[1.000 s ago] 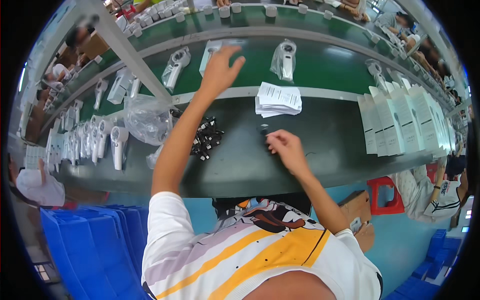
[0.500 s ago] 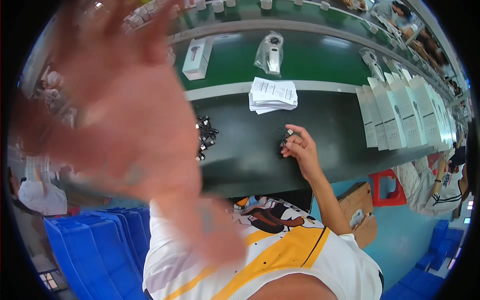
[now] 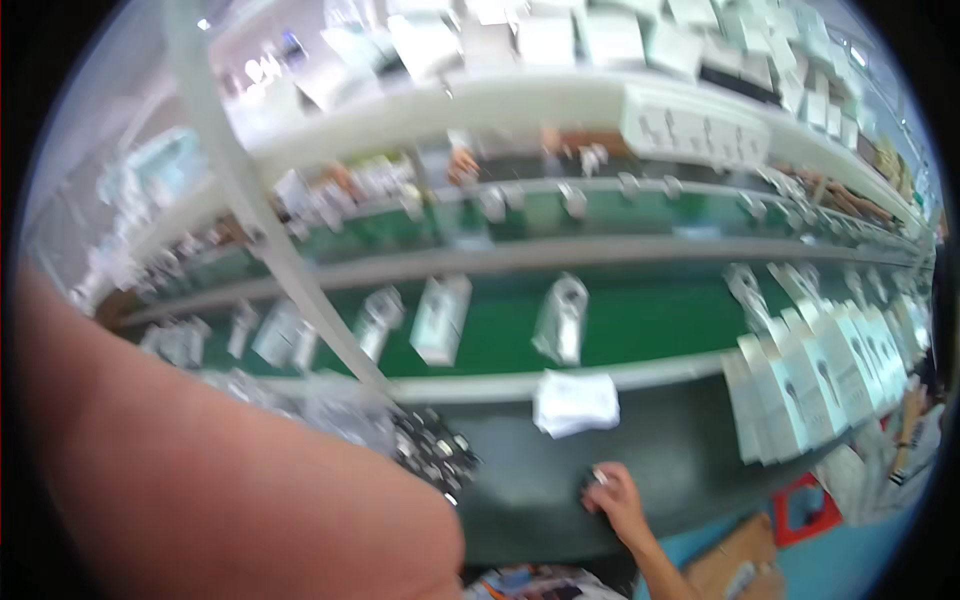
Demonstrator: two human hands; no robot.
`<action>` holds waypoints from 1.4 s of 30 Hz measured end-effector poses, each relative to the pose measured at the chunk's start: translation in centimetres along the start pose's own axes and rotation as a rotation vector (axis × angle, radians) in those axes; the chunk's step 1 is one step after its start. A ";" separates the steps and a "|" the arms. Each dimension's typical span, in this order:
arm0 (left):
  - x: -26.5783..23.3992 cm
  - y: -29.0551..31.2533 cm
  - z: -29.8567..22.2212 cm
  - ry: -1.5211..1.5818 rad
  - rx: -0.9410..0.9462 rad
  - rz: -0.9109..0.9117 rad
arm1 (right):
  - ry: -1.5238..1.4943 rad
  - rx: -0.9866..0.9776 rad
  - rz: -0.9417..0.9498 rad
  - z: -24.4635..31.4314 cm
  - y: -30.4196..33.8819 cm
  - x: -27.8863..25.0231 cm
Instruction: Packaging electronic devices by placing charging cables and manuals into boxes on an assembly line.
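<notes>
In the lower middle, my right hand point(image 3: 618, 498) pinches a small bundled black cable point(image 3: 588, 483) over the dark work table point(image 3: 530, 490). A light plug showed on that cable a moment ago; now it is smeared. My left arm point(image 3: 270, 480) fills the lower left, very close and blurred, and its hand and fingers are not visible. A pile of black cables point(image 3: 435, 452) with pale plugs lies beside the arm. Beyond my right hand, a stack of white printed sheets point(image 3: 577, 402) rests at the table's far edge.
White boxes point(image 3: 800, 385) stand in a row at right. A green conveyor belt point(image 3: 650, 318) carries a white box point(image 3: 441, 320) and a bagged white device point(image 3: 565, 320). Clear plastic bags point(image 3: 345, 408) lie behind the cables. A pale post point(image 3: 265, 215) rises at left. Blurred hands of other people point(image 3: 463, 165) show beyond.
The view has tilted up, bringing the shelf and belts into sight. My left hand has gone from view, leaving the arm large at lower left. My right hand still holds the cable.
</notes>
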State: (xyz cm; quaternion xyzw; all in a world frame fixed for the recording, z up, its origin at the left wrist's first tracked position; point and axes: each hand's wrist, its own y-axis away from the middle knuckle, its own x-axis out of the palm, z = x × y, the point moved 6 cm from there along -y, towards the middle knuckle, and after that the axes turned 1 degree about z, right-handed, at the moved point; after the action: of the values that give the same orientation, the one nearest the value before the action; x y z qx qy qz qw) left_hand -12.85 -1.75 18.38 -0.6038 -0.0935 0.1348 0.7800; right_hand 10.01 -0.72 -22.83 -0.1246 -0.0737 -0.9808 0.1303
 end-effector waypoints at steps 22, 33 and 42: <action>11.0 28.6 5.3 0.060 -0.653 1.099 | 0.204 -0.173 -0.115 5.4 -4.3 -2.2; 13.1 33.4 5.7 -0.046 -0.796 1.135 | 0.180 -0.142 -0.170 3.6 -3.4 -3.7; 12.7 33.0 5.0 -0.051 -0.784 0.981 | 0.157 -0.221 -0.165 6.2 -5.6 -3.0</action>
State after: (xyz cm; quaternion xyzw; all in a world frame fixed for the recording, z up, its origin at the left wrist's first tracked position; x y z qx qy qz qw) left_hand -5.60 14.70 -12.44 -0.8142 0.1336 0.4471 0.3454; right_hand 12.66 6.44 -18.29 -0.0545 0.0350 -0.9971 0.0401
